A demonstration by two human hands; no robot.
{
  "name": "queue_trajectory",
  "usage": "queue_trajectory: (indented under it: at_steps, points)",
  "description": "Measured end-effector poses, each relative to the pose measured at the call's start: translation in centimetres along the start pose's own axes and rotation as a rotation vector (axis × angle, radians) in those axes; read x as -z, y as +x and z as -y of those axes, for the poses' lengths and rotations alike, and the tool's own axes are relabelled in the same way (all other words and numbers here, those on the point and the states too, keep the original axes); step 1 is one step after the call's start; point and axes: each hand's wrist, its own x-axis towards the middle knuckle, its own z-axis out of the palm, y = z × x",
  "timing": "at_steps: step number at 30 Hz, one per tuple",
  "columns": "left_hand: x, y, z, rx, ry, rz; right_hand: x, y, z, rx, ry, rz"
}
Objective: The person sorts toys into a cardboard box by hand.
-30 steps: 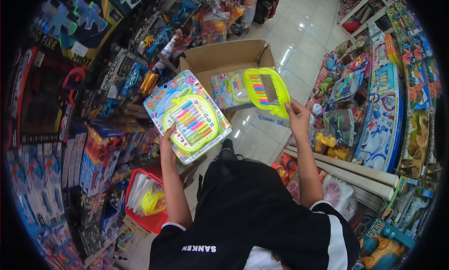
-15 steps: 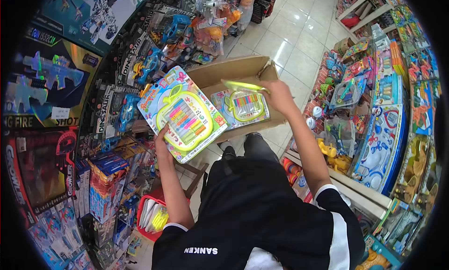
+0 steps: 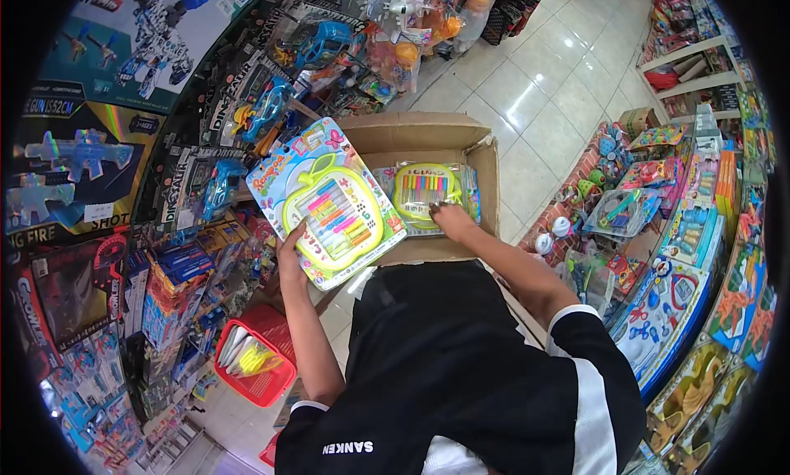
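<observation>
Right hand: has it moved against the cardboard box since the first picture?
Yes, leftward. The right hand was outside the cardboard box, off its right side; now it is within the box's walls, at the green apple-shaped case.

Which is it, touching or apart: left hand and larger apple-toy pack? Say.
Touching. Head view: left hand grips the pack by its edge, thumb on front.

Lime-green apple frame on blue card (image 3: 327, 205), rainbow-striped beads (image 3: 336, 216), plain brown carton (image 3: 485, 172), red basket (image 3: 278, 368), black-and-white shirt (image 3: 461, 368)
</observation>
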Motion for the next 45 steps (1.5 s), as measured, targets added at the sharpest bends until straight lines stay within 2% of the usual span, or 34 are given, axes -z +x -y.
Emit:
queue_trajectory:
  at_steps: [2, 4, 6, 7, 8, 9, 10, 11, 13, 14, 15, 16, 18, 19, 20, 21, 22, 23, 24, 25, 26, 27, 28, 29, 30, 31, 33, 35, 39, 42, 44, 45]
  points:
    - [-1.0, 0.1, 0.0, 0.003, 0.03, 0.005, -1.0, 0.2, -0.5, -0.093, 0.051, 0.221]
    - [-2.1, -0.1, -0.5, -0.026, 0.139, 0.008, -1.8, -0.1, -1.4, -0.066, 0.072, 0.14]
    - [-3.0, 0.3, -1.2, -0.059, 0.247, 0.016, -0.8, 0.4, -1.8, -0.251, 0.32, 0.083]
    - [-3.3, 0.7, -1.5, -0.108, 0.407, 0.13, -0.2, 0.5, -2.2, -0.249, 0.321, 0.085]
    - [-3.5, 1.2, -1.7, -0.155, 0.567, 0.246, 0.7, 0.6, -2.7, -0.296, 0.535, -0.06]
    - [-3.5, 1.8, -1.6, -0.109, 0.694, 0.285, 2.0, 0.6, -3.2, -0.341, 0.747, -0.212]
    - [-4.9, 1.9, -2.0, -0.109, 0.692, 0.285, 4.2, 0.9, -3.5, -0.447, 0.834, -0.262]
    - [-7.1, 1.4, -2.7, -0.138, 0.866, 0.362, 4.7, 1.3, -4.1, -0.397, 0.852, -0.527]
    - [-8.5, 3.1, -2.0, -0.128, 1.105, 0.491, 12.4, 0.4, -2.7, -0.428, 1.05, -0.817]
    - [-9.3, 3.9, -1.4, -0.128, 1.106, 0.487, 14.5, 0.0, -2.4, -0.394, 0.931, -0.911]
    - [-10.6, 4.4, -0.8, -0.148, 1.199, 0.602, 16.3, -0.3, -2.1, -0.361, 0.81, -1.004]
    - [-11.8, 5.1, -0.1, -0.167, 1.291, 0.72, 18.3, -0.7, -1.6, -0.362, 0.813, -1.005]
    - [-12.2, 8.2, 3.3, -0.35, 1.494, 0.884, 21.3, -0.8, -0.5, -0.003, 0.452, -0.989]
    - [-13.8, 8.0, 3.5, -0.35, 1.495, 0.885, 21.6, -0.6, 0.0, 0.05, 0.461, -0.914]
    - [-15.7, 7.2, 3.4, -0.247, 1.497, 0.955, 20.8, -0.6, -0.3, 0.047, 0.461, -0.915]
    - [-17.0, 7.1, 3.4, -0.144, 1.494, 1.022, 19.3, -0.3, -1.0, 0.008, 0.355, -0.666]
    - [-17.2, 8.2, 4.6, -0.144, 1.496, 1.023, 17.9, 0.1, -1.6, -0.03, 0.249, -0.418]
    - [-16.7, 10.0, 6.6, -0.131, 1.482, 1.02, 16.7, 0.8, -2.3, -0.134, 0.254, -0.332]
    - [-16.5, 11.1, 7.6, -0.116, 1.47, 1.022, 15.2, 1.5, -3.1, -0.14, 0.259, -0.335]
    - [-16.7, 11.3, 7.7, -0.115, 1.475, 1.032, 13.7, 2.1, -4.1, -0.24, 0.322, -0.192]
    - [-16.9, 11.6, 7.6, -0.126, 1.576, 0.911, 12.4, 2.9, -5.0, -0.337, 0.382, -0.05]
    - [-16.8, 11.9, 7.9, -0.136, 1.672, 0.787, 11.2, 3.5, -5.7, -0.347, 0.386, -0.052]
    - [-16.4, 12.2, 8.6, -0.137, 1.677, 0.797, 10.1, 4.1, -6.3, -0.435, 0.388, 0.035]
    - [-15.2, 13.1, 10.4, -0.28, 1.679, 0.707, 8.9, 4.6, -6.8, -0.522, 0.388, 0.123]
    - [-14.0, 13.7, 12.0, -0.422, 1.674, 0.614, 7.6, 4.9, -7.3, -0.528, 0.392, 0.12]
    - [-13.6, 13.6, 13.3, -0.367, 1.785, 0.553, 6.2, 5.1, -7.7, -0.555, 0.367, 0.065]
    - [-12.4, 13.1, 15.4, -0.388, 1.853, 0.568, 3.8, 5.0, -8.2, -0.584, 0.342, 0.004]
    - [-11.8, 12.8, 16.5, -0.41, 1.92, 0.579, 2.6, 4.4, -7.9, -0.517, 0.145, -0.104]
    - [-11.2, 12.1, 15.8, -0.418, 1.946, 0.587, 3.2, 4.4, -6.9, -0.51, 0.036, 0.005]
    - [-10.1, 10.9, 13.4, -0.451, 1.797, 0.662, 3.9, 3.3, -6.0, -0.474, -0.034, -0.1]
    - [-8.2, 8.9, 10.8, -0.595, 1.414, 0.691, 5.0, 1.5, -4.8, -0.484, 0.114, -0.26]
    - [-7.0, 7.2, 9.2, -0.731, 1.371, 0.622, 5.8, 0.3, -4.2, -0.48, 0.1, -0.269]
